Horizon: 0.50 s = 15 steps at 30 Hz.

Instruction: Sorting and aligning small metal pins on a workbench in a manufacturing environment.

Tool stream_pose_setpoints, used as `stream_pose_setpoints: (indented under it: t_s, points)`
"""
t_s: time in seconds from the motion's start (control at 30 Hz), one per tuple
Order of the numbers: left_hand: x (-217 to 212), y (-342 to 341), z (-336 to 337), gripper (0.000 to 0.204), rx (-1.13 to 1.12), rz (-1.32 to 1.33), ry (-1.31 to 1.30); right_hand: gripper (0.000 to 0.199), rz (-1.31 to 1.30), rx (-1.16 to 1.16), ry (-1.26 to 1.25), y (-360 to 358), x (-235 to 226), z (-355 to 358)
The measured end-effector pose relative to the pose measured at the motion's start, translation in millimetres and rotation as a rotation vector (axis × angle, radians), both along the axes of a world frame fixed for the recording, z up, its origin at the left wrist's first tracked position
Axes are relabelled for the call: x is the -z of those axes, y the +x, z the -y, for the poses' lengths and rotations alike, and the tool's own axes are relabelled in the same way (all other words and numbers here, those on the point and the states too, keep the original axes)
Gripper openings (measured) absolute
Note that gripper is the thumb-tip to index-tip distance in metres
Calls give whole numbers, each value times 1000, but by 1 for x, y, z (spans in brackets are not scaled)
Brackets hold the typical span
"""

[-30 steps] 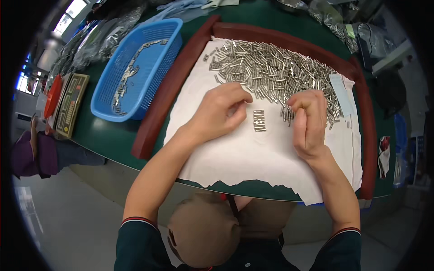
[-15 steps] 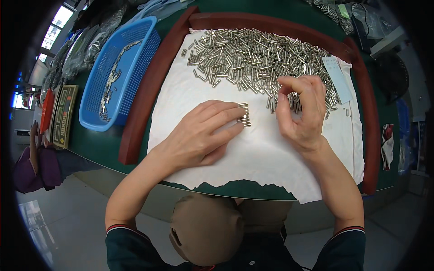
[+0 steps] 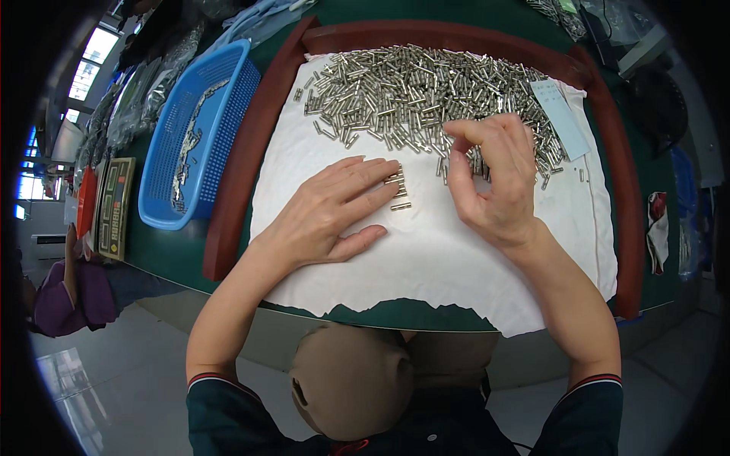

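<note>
- Metal pins (image 3: 426,91), short shiny silver cylinders, lie heaped in a loose tangle across the far part of the white cloth (image 3: 426,258).
- A few of those pins are lined up side by side in a small neat row (image 3: 398,191) nearer me, right at the tips of my left fingers.
- My left hand (image 3: 327,216) lies flat and spread on the cloth, palm down, gripping nothing, its fingertips touching the row.
- My right hand (image 3: 494,182) is raised at the heap's near edge, fingers curled, thumb and forefinger pinched; some pins show between the fingers, but I cannot tell how many it holds.
- The cloth is soft, creased, ragged along its near edge, and sits inside a dark red-brown tray rim (image 3: 236,197).
- A pale paper slip (image 3: 561,118) rests on the cloth's far right.
- To the left on the green surface (image 3: 163,258) stands a blue plastic mesh basket (image 3: 163,175) holding more small metal parts.
</note>
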<state>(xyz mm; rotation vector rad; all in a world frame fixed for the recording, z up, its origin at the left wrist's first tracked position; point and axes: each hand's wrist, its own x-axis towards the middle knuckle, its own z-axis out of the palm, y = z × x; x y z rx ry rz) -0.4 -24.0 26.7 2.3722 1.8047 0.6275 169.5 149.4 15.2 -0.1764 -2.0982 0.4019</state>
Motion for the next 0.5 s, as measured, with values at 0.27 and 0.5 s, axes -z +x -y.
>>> stream_pose_setpoints:
  t_s: [0.27, 0.5]
  points:
    - [-6, 9, 9, 49, 30, -4, -23, 32, -16, -10, 14, -1, -1, 1]
    - [-7, 22, 17, 46, 70, -30, -43, 31, -10, -15, 8, -2, 1, 0]
